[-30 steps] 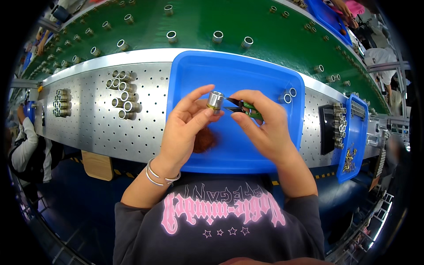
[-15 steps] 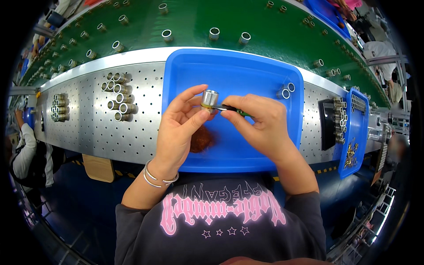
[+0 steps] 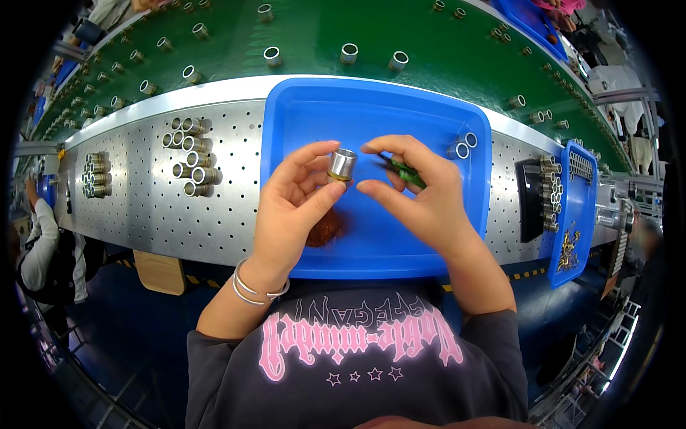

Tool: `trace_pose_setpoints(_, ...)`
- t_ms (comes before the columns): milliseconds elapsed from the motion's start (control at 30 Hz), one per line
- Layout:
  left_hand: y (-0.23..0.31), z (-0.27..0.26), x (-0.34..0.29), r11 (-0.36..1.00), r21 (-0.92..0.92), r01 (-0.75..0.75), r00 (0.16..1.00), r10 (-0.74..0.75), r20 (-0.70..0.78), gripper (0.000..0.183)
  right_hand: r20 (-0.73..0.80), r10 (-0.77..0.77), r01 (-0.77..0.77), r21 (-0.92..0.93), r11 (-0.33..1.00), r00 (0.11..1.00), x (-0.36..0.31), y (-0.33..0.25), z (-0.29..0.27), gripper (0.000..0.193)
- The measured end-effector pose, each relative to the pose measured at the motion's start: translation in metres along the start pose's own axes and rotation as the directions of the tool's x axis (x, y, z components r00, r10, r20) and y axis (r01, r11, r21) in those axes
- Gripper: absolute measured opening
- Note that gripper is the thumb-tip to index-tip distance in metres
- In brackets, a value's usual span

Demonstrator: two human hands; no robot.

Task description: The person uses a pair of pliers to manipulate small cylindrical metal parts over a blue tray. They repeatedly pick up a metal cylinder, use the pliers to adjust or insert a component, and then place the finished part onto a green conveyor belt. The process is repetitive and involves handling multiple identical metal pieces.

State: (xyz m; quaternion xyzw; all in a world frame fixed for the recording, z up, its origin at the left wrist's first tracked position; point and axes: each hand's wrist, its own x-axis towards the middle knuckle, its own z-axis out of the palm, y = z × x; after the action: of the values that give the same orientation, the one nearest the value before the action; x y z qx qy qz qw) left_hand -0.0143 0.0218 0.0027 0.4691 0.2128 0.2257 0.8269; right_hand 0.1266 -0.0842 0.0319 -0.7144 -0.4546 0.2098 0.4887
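Between the thumb and fingers of my left hand [image 3: 293, 193], a short silver metal sleeve [image 3: 344, 164] with a yellowish band at its bottom stands nearly upright. My right hand [image 3: 429, 204], just right of it, holds a small tool with green handles [image 3: 405, 173], perhaps nippers; its dark tip is blurred. The right thumb and forefinger are spread, while the other fingers keep the tool in the palm. Both hands are over a blue tray [image 3: 379, 86]. A reddish-brown fibrous clump [image 3: 325, 230] lies in it, partly behind my left hand.
Two sleeves [image 3: 461, 151] stand at the tray's right side. More sleeves [image 3: 194, 159] are grouped on the perforated metal table [image 3: 232, 207] to the left. Beyond runs a green belt [image 3: 314, 32] with scattered sleeves. At right are a black box [image 3: 529, 200] and another blue tray [image 3: 561, 275] with small brass-coloured parts.
The tool has come away from the sleeve's lower band and drawn back into my right hand, whose thumb and forefinger have spread. The left hand still holds the sleeve, almost unmoved.
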Motion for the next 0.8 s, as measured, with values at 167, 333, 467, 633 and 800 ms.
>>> trace_pose_setpoints(167, -0.001, 0.004, -0.002, 0.995, 0.081, -0.056, 0.997, 0.052, 0.049, 0.041, 0.097, 0.076, -0.084, 0.079, 0.993, 0.992, 0.001, -0.007, -0.002, 0.023)
trace_pose_setpoints(333, 0.003, 0.003, 0.0, 0.999, -0.01, 0.053, 0.997, -0.053, 0.05, 0.041, 0.307, -0.046, -0.069, 0.352, 0.933, 0.951, -0.003, 0.0, -0.014, 0.017)
trace_pose_setpoints(467, 0.005, -0.002, 0.002, 0.983, -0.132, 0.127, 0.992, -0.127, 0.011, 0.039, 0.369, -0.041, -0.029, 0.183, 0.983, 0.929, 0.001, -0.006, -0.027, 0.024)
trace_pose_setpoints(633, 0.008, -0.005, 0.003, 0.97, -0.172, 0.17, 0.985, -0.167, 0.034, 0.037, 0.128, 0.08, -0.066, -0.112, 0.992, 0.988, 0.004, -0.011, -0.015, 0.029)
trace_pose_setpoints(800, 0.004, -0.008, 0.003, 0.971, -0.098, 0.218, 0.971, -0.206, 0.122, 0.042, 0.279, 0.06, -0.112, 0.176, 0.978, 0.959, 0.01, 0.004, -0.008, 0.017)
